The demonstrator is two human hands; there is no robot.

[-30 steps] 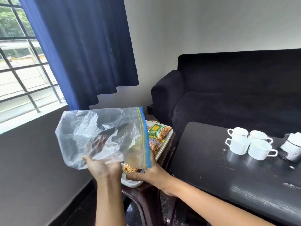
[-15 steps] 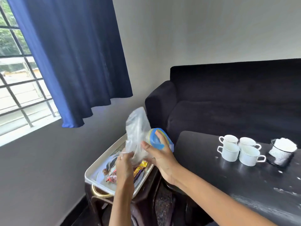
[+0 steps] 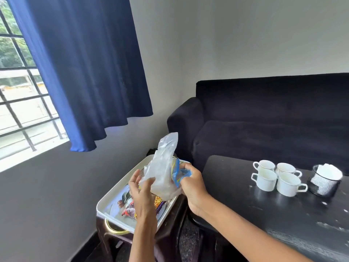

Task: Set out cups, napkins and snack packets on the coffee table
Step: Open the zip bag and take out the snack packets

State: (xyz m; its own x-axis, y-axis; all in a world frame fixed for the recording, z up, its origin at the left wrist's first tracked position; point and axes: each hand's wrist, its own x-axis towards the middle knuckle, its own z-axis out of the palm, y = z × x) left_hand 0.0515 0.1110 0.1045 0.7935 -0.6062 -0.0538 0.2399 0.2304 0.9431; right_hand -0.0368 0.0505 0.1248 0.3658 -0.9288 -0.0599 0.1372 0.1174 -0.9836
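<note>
A crumpled clear zip bag (image 3: 164, 167) with a blue seal strip is bunched between my hands above the white tray (image 3: 113, 193). My right hand (image 3: 190, 184) grips the blue strip end. My left hand (image 3: 140, 188) touches the bag's lower left side with its fingers spread. Snack packets (image 3: 130, 210) lie in the tray, partly hidden by my left arm. Several white cups (image 3: 277, 176) stand grouped on the black coffee table (image 3: 245, 214). A black mesh holder (image 3: 323, 183) with white napkins sits right of the cups.
The tray rests on a dark brown side table (image 3: 170, 229) left of the coffee table. A black sofa (image 3: 264, 118) stands behind both. A blue curtain (image 3: 85, 69) hangs beside a barred window (image 3: 20, 103) on the left.
The empty bag went from spread flat and held high to crumpled into a small bunch over the tray. The snack packets now show in the tray. The view has tilted and pulled back.
</note>
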